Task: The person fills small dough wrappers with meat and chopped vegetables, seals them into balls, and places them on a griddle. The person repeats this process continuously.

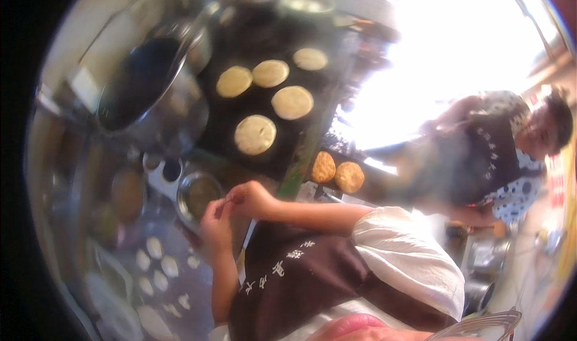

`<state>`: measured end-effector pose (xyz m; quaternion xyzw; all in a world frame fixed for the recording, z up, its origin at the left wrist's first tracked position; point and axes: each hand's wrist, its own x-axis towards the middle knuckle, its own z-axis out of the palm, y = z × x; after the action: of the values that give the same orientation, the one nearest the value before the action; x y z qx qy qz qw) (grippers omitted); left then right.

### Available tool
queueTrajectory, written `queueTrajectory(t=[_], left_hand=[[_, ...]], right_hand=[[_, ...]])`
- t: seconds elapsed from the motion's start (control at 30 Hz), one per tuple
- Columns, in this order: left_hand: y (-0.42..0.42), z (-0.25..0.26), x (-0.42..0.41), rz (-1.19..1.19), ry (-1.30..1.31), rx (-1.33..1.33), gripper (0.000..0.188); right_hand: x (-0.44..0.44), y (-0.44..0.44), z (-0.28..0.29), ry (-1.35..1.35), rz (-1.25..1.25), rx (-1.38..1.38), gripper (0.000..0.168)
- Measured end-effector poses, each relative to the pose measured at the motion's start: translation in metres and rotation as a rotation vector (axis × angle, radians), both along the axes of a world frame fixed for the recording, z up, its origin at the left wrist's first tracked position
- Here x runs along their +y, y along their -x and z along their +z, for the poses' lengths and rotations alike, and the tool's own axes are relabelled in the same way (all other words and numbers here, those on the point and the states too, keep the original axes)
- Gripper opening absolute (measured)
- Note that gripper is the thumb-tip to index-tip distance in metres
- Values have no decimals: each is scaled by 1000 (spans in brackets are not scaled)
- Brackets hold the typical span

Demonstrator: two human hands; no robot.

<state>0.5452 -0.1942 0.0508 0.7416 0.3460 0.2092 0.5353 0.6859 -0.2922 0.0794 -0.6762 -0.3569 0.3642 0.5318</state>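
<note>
My left hand [217,219] and my right hand [253,200] meet at the fingertips, with the fingers of both bent. I cannot tell whether something small is pinched between them. They are in front of my dark apron [306,273], at the edge of a round metal bowl [182,201] and partly covering it. The bowl's contents [201,196] look yellowish-brown and are blurred. Beyond the hands, several pale round flatbreads [255,134] lie on a black griddle [216,133]. Two browned flatbreads [349,177] rest beside the griddle's near right edge.
A big metal pot [180,111] with dark contents stands left of the griddle. Several pale dough pieces [169,266] lie on the metal worktop [189,296]. A metal plate with round holes [157,178] is by the bowl. Another person [487,156] in an apron is at the right.
</note>
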Motion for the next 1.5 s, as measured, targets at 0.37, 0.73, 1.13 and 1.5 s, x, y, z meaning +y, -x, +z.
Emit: queueTrajectory(t=[0.37,0.73,1.13,1.5], left_hand=[[-101,-39,-4,-43,402,-274,17],[-135,-45,-38,-169,-40,-222,14],[-188,-45,9,-17,-202,-86,15],[-230,-70,63,-123,-820,-297,9]], right_hand=[[-20,-69,-27,-108,-217,55,8],[-53,-87,-49,-113,-438,-379,13],[4,-145,-61,-13,-422,-274,16],[48,-195,-90,48,-380,-679,15]])
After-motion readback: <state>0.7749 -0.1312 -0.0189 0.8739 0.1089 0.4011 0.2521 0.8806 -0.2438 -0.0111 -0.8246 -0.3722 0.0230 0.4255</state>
